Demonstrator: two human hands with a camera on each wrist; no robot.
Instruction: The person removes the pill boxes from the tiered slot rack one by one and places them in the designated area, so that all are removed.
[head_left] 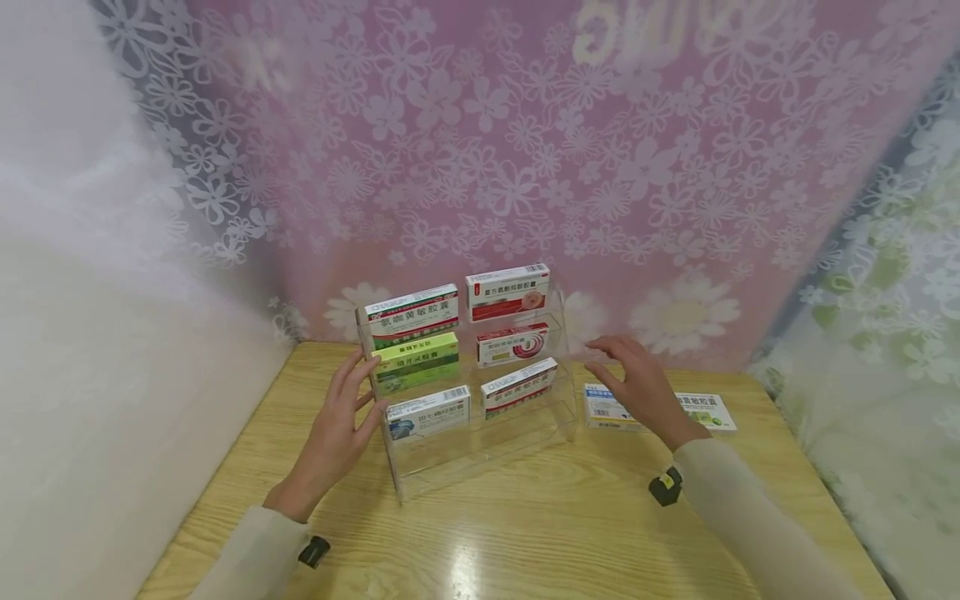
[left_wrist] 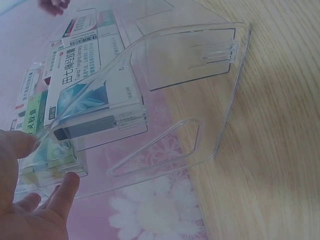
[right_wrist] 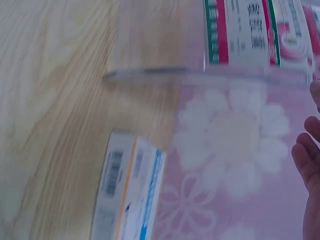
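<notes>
A clear acrylic display rack (head_left: 427,483) stands on the table, with medicine boxes in two columns on its tiers. My left hand (head_left: 335,437) holds the rack's left side panel, thumb at the front edge and fingertips at the back edge. Close to that thumb are a green medicine box (head_left: 416,364) and a white-and-blue medicine box (left_wrist: 95,85). My right hand (head_left: 637,387) is off the rack's right side, fingers apart and holding nothing. Below it lie white medicine boxes (head_left: 708,410), partly hidden by the hand; one blue-and-orange-striped box (right_wrist: 127,185) shows in the right wrist view.
Two red-and-white boxes (head_left: 507,293) (head_left: 512,345) sit in the right column, above a tilted white box (head_left: 519,388). A white, red and green box (head_left: 412,317) tops the left column. The wooden table (head_left: 525,533) meets a pink floral cloth (head_left: 465,183) behind.
</notes>
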